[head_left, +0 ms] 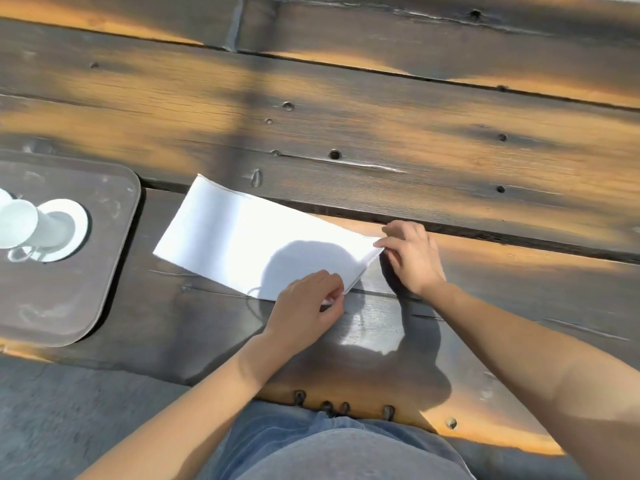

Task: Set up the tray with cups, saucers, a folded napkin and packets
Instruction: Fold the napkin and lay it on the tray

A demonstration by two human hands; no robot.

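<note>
Hands pinch the white napkin (263, 237) on the wooden table (381, 133): left hand (308, 306) clamps its near corner, right hand (412, 254) its far corner. Leftward, the tray (104, 271) holds a saucer (78, 220) and, seemingly, a tipped cup (20, 223).

Left edge cuts the tray (114, 188) and a cup (15, 223)
</note>
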